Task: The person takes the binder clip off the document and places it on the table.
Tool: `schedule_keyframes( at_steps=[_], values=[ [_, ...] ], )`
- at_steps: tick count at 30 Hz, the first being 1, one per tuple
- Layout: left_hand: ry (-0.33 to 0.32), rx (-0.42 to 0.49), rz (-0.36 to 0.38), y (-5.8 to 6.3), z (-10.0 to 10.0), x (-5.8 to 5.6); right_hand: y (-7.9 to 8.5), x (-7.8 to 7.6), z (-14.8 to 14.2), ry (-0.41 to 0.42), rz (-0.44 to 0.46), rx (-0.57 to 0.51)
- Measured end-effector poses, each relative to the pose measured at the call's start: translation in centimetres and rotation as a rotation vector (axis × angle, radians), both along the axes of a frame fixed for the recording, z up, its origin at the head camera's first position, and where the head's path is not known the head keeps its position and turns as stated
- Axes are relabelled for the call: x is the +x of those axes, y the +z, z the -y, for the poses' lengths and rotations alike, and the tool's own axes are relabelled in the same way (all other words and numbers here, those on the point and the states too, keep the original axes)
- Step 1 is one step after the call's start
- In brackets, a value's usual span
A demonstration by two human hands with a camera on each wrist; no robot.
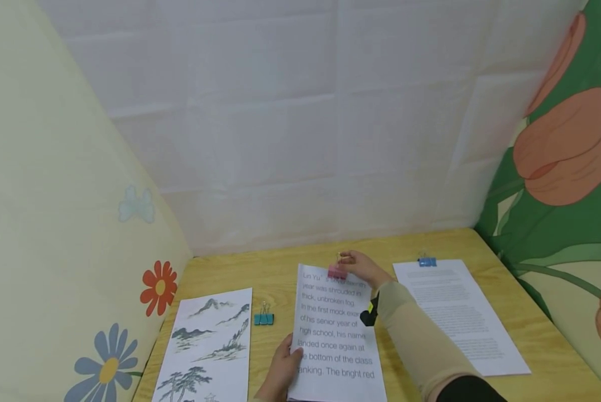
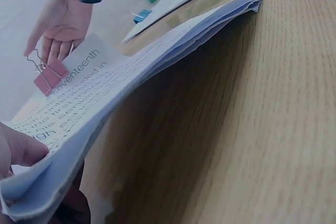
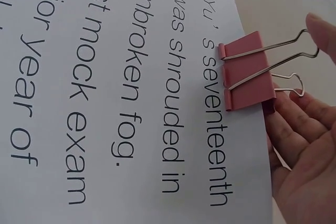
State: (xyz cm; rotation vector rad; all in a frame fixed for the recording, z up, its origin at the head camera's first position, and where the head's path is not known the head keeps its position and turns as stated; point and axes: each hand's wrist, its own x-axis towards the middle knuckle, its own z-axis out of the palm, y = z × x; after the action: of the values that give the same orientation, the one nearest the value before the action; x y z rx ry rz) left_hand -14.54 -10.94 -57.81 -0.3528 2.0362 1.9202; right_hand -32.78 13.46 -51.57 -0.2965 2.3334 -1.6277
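A stack of printed sheets [image 1: 335, 335] is raised off the table, its left edge bent in the left wrist view. My left hand [image 1: 283, 360] grips that edge, thumb [image 2: 23, 148] on top and fingers underneath. On the top edge sits a pink binder clip [image 3: 247, 72], its jaws over the paper and both wire handles sticking outward. My right hand [image 1: 362, 268] holds the clip by its handles: the thumb [image 3: 321, 32] touches the end of one handle, and the fingers [image 3: 299, 121] lie behind the other.
Left of the stack, a teal binder clip [image 1: 264, 319] stands on the wooden table [image 1: 260, 268]. Beyond it lies a sheet with an ink landscape [image 1: 205, 340]. To the right is another printed stack [image 1: 456, 318] with a blue binder clip [image 1: 427, 262] on its top edge.
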Motion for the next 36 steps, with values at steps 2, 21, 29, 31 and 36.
schedule_keyframes(
  at_steps=[2,21,29,31,36],
  values=[
    [0.001,-0.004,0.002,0.05,0.0,0.0,-0.02,0.05,0.01,-0.002,-0.004,0.01],
    [-0.004,-0.008,-0.036,0.1,-0.08,0.25,-0.48,0.02,0.2,-0.067,-0.022,-0.01],
    [0.007,-0.022,-0.042,-0.02,0.01,0.3,-0.54,-0.05,0.39,-0.08,-0.042,-0.004],
    [0.005,-0.017,-0.044,-0.08,0.03,0.3,-0.59,-0.07,0.39,-0.081,-0.047,0.005],
    [0.001,-0.03,-0.038,-0.1,0.01,0.37,-0.79,-0.01,0.28,-0.086,-0.075,0.012]
  ],
)
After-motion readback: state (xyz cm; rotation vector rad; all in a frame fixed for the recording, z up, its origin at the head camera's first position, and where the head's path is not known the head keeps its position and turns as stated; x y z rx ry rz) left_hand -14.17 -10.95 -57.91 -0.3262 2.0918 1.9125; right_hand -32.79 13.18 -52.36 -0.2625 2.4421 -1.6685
